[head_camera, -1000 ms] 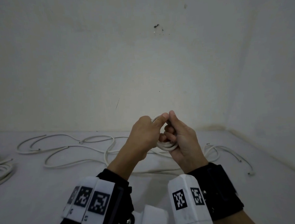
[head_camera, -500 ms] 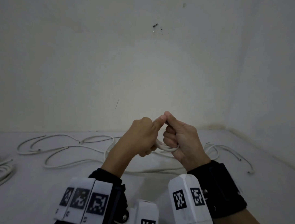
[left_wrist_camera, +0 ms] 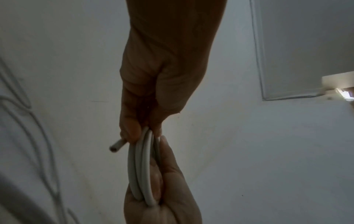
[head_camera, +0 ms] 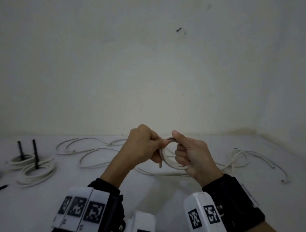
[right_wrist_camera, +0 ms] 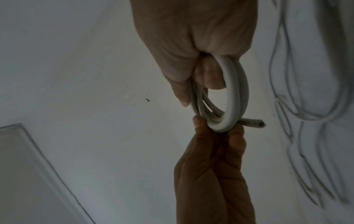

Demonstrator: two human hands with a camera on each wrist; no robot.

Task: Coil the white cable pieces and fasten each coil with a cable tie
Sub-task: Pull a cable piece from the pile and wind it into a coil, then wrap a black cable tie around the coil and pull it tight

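Note:
I hold a small coil of white cable upright above the white table between both hands. My left hand pinches the coil's left side between thumb and fingers. The cut cable end sticks out just below that pinch. My right hand curls its fingers through the ring and presses its thumb on the top. Loose white cable pieces lie on the table behind the hands.
Two finished cable coils lie at the left, each with a black cable tie standing up. A loose black tie lies at the left edge. More loose cable trails to the right. Walls close the table at the back and right.
The hands have drawn slightly apart and the coil now stands open as a visible ring. The view has shifted, bringing the finished coils at the left into sight.

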